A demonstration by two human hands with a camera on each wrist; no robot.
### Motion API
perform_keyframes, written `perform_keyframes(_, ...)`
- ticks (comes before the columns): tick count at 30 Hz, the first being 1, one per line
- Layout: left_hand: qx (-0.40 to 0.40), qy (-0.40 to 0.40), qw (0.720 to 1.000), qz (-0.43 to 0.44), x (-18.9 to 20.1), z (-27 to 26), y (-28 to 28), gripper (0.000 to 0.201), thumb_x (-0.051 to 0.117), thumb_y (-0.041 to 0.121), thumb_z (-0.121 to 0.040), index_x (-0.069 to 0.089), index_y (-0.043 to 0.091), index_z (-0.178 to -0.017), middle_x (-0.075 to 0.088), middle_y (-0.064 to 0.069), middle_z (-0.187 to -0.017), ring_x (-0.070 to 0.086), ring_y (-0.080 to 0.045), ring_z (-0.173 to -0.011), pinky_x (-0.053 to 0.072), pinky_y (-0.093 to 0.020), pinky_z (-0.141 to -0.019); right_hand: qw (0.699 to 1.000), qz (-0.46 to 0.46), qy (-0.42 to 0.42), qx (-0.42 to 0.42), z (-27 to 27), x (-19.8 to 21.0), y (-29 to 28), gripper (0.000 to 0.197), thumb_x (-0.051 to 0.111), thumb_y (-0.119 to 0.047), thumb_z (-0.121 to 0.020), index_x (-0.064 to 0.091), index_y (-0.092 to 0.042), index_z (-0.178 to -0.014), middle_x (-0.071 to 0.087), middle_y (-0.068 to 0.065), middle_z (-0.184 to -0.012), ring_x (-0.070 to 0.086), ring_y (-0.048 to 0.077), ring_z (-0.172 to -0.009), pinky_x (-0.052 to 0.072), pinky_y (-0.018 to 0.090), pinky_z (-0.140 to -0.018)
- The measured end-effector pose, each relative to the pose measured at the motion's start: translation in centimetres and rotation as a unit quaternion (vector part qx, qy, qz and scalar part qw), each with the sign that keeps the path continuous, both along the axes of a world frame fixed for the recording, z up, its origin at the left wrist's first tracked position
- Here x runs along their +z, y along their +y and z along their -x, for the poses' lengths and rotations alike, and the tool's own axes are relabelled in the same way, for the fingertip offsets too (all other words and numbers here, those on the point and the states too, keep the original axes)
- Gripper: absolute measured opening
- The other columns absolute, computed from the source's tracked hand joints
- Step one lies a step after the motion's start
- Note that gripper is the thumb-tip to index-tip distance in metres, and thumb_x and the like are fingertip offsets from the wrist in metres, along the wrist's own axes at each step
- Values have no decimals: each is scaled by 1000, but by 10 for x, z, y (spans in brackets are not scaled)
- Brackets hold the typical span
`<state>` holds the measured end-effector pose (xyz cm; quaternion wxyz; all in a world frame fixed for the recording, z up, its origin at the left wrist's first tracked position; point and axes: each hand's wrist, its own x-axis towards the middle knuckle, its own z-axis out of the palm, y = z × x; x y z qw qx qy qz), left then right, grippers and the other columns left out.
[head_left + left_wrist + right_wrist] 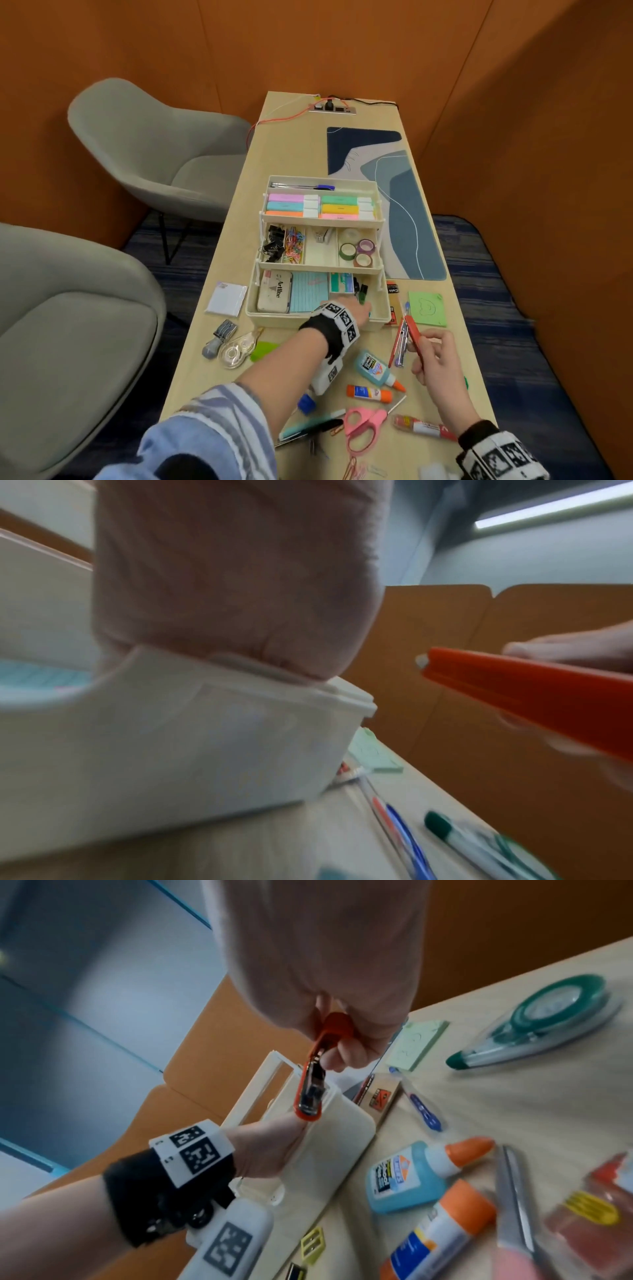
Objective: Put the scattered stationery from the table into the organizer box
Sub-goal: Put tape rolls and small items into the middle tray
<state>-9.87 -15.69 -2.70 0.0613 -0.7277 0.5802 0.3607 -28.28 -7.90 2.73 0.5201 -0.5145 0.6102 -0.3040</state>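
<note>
The right hand has its grip pinched on the near end of a red stapler, held above the surface; its long axis runs from the fingers up and to the far left, pointing at the organizer box, which lies just left of and beyond it. The left hand reaches over the box's near right rim into the bottom tier, closer to the box; whether it is gripping anything cannot be told, as wrist and band hide the fingers. Glue bottles, scissors and pens lie on the surface near the stapler; both wrist views are blurred.
</note>
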Motion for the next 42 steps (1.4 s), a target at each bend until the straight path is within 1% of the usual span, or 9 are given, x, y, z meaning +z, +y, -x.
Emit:
perform_keyframes(4,4,60,997,-45,12,2,-19,52,26,39,-100,48,3,-130,50,-17,-135,50,-30,-121,38,-35,-99,1000,-27,-6,4,4,8,-7,13,38,-20,-100,47,-22,-110,60,13,-84,50,15,-60,43,27,-54)
perform_keyframes(7,4,93,995,-35,18,4,-21,47,26,33,-103,39,6,-139,43,-15,-143,44,-29,-128,35,-34,-103,999,-33,-30,-1,-1,16,-12,12,38,-19,-100,44,-17,-111,63,16,-92,57,18,-58,48,29,-52)
perform_keyframes(13,-11,96,995,7,20,2,-9,40,27,20,-103,50,-1,-128,51,-19,-132,48,-32,-121,37,-38,-99,999,13,31,36,-26,28,-44,10,46,-23,-98,42,-13,-98,67,13,-88,62,22,-49,46,31,-44)
perform_keyframes(17,-26,100,994,31,12,-8,-2,45,27,34,-102,63,9,-105,64,-12,-109,60,-26,-102,42,-31,-80,983,68,135,108,-57,31,-73,11,42,-22,-99,47,-13,-95,65,10,-79,64,24,-52,44,27,-40)
perform_keyframes(23,-24,75,996,47,8,-20,7,40,25,31,-102,55,15,-124,57,-9,-128,52,-24,-117,38,-38,-99,909,160,341,178,-95,9,-97,17,41,-23,-97,55,-13,-95,66,14,-92,60,34,-85,49,38,-74)
perform_keyframes(30,-52,77,995,43,7,-22,6,38,32,24,-100,46,23,-136,46,-7,-142,43,-28,-127,36,-36,-102,906,61,371,197,-102,-5,-100,22,47,-12,-92,61,-8,-108,65,17,-109,59,32,-100,47,35,-84)
perform_keyframes(36,1,10,985,170,10,-37,11,27,41,16,-93,58,19,-114,63,-8,-113,60,-27,-102,50,-39,-86,913,69,349,201,-99,-10,-96,26,42,-12,-95,58,-6,-114,63,19,-112,57,35,-105,44,35,-84)
perform_keyframes(39,-32,-40,976,211,8,-43,13,45,50,13,-89,42,22,-132,52,-13,-118,57,-33,-103,48,-42,-86,904,58,363,217,-103,-17,-98,23,42,-10,-95,57,-4,-110,63,18,-111,57,34,-103,43,33,-80)
perform_keyframes(42,-54,-94,981,158,5,-47,14,61,52,11,-88,31,27,-143,43,-17,-125,49,-35,-113,43,-43,-93,880,61,401,249,-107,-22,-102,20,45,-10,-92,57,-6,-108,64,17,-109,59,33,-100,45,33,-77)
